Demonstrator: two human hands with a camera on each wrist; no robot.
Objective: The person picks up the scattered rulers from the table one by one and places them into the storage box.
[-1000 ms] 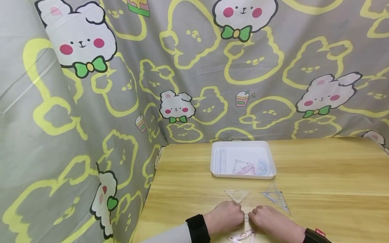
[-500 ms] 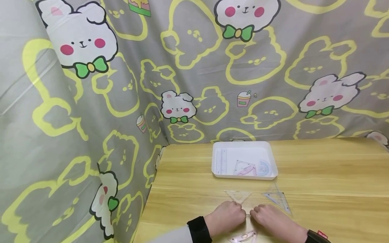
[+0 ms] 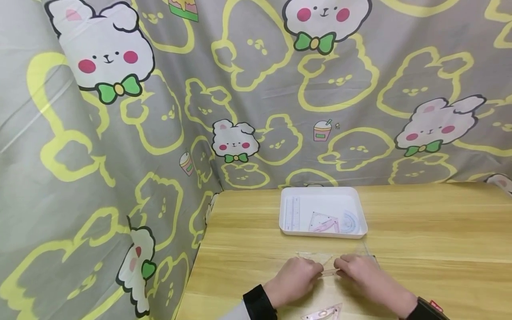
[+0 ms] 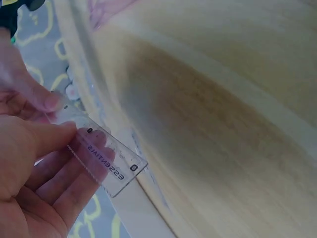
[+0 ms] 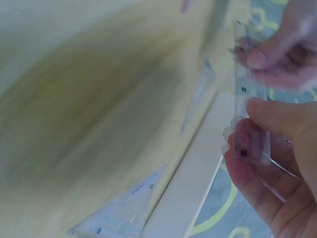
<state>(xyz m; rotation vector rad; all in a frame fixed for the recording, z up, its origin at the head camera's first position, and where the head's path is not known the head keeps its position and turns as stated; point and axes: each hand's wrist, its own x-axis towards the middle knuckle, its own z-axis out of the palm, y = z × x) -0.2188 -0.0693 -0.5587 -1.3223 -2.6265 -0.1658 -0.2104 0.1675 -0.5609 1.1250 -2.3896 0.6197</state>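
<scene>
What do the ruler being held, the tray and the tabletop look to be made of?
Ruler: clear glossy plastic, since fingers show through it. Tray: white, smooth, probably plastic, with rounded moulded corners. Tabletop: light wood grain, possibly laminate.

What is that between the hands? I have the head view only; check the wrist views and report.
Observer: A clear straight ruler; the left wrist view shows ESSENTIALS printed on it.
Operator: Report the left hand's grip.
Observer: The left hand pinches one end, with the thumb on the near face and the fingers showing through from behind.
Operator: Now the right.
Observer: In the right wrist view, the right hand pinches the other end between thumb and fingers.
</scene>
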